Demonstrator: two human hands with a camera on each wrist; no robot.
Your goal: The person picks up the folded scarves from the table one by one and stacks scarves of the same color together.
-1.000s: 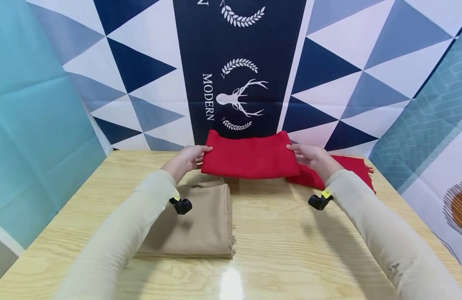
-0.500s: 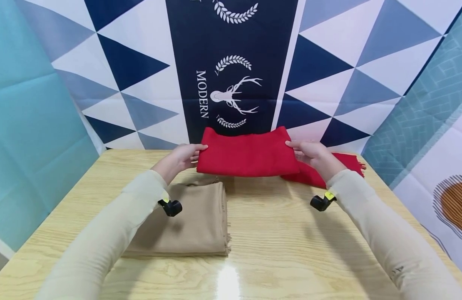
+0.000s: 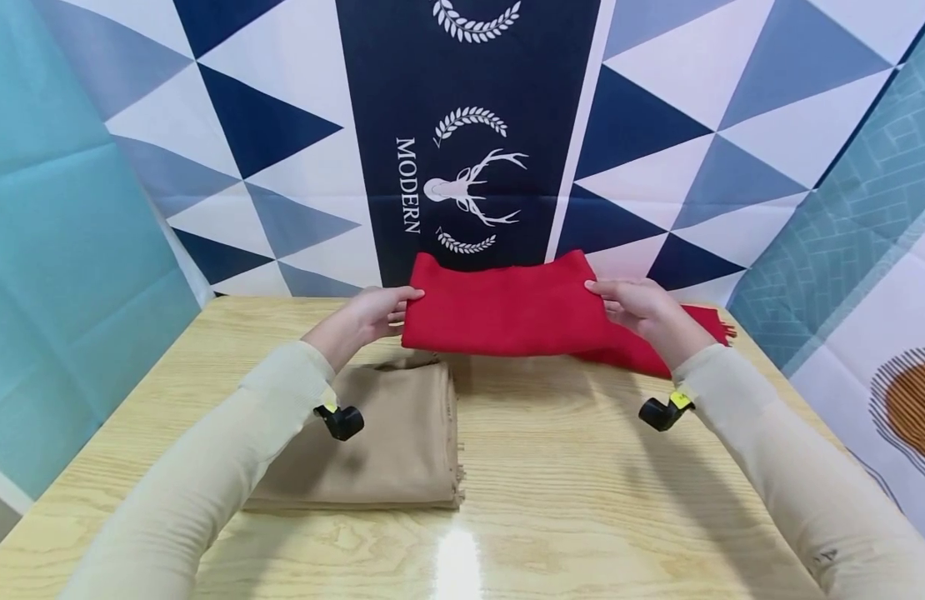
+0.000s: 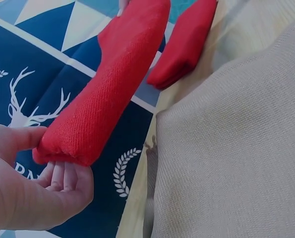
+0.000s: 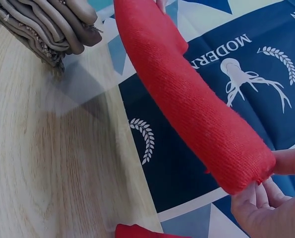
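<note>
Level above the back of the table, a folded red scarf [image 3: 503,308] hangs between both hands, its middle sagging slightly. My left hand [image 3: 368,315] pinches its left end, thumb on top and fingers beneath. At the opposite end my right hand [image 3: 646,312] grips in the same way, as the right wrist view shows with the thumb and fingers on the rolled edge of the scarf [image 5: 192,109]. Below the left forearm lies a folded beige shawl [image 3: 395,442] with a fringed right edge, partly covered by that arm.
Behind the right hand, a second folded red cloth [image 3: 706,323] with a fringe lies at the table's back right. A patterned fabric backdrop [image 3: 282,117] rises right behind the wooden table [image 3: 552,483]. A teal curtain [image 3: 50,275] borders the left side.
The held red scarf has shifted slightly to the right against the backdrop and overlaps more of the red cloth behind it. Both hands keep their grip; the beige shawl stays put.
</note>
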